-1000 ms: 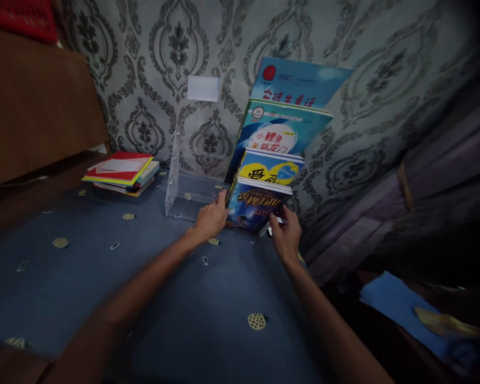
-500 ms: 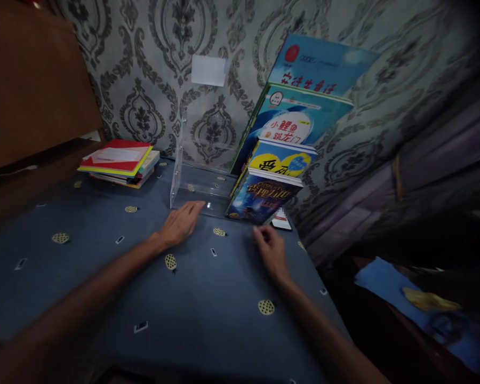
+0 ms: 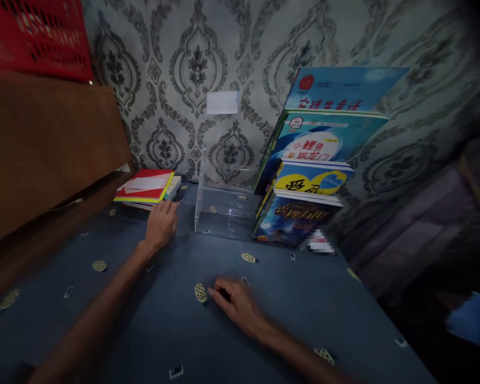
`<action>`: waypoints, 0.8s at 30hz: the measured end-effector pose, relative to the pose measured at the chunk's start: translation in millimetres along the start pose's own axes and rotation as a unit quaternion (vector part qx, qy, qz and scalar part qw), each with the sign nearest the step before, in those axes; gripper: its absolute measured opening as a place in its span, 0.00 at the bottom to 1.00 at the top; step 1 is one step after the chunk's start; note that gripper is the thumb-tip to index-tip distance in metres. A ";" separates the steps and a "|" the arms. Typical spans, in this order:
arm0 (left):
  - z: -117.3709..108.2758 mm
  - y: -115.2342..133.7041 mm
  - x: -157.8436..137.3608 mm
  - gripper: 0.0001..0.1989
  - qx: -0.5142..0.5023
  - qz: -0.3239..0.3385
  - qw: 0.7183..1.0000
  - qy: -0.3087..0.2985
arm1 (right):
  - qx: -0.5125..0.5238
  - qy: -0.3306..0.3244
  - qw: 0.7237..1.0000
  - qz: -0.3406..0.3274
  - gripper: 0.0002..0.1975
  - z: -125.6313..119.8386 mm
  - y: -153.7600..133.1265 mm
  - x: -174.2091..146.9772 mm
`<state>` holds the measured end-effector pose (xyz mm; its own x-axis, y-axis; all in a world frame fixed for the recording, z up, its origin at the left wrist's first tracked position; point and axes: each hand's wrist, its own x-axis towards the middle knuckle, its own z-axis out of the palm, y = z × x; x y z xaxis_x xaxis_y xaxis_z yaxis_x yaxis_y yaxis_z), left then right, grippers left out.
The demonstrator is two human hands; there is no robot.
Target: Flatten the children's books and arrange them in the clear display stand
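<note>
Near the back-left corner of the desk [image 3: 212,346], the book stack [image 3: 144,186] is overlapped by the left hand [image 3: 162,225], grip unclear; nothing is held by the loosely curled right hand [image 3: 240,306].

The light is dim and rather cold, so the patterned wallpaper [image 3: 244,58] appears grey. Small glints sit on the clear acrylic stand [image 3: 226,226]. At the right, the curtain [image 3: 408,229] sinks in deep shadow and the blue sheet [image 3: 474,320] is blurred. Upper right corner goes almost black — edges look stretched — and coarse pixels cover one small white patch [image 3: 320,243].
</note>
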<state>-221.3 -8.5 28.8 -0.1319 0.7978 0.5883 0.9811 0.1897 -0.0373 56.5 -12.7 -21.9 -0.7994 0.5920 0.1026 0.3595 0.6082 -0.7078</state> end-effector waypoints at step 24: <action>-7.5 -98.0 74.8 0.44 0.085 -0.145 0.928 -0.333 | 0.045 -0.009 0.999 0.019 0.16 -6.1 -2.4 -2.3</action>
<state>-326.2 28.4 82.5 -0.5002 0.8652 -0.0348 0.8619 0.4937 -0.1152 60.4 -12.3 -16.1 -0.7951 0.6032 0.0623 0.3458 0.5354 -0.7706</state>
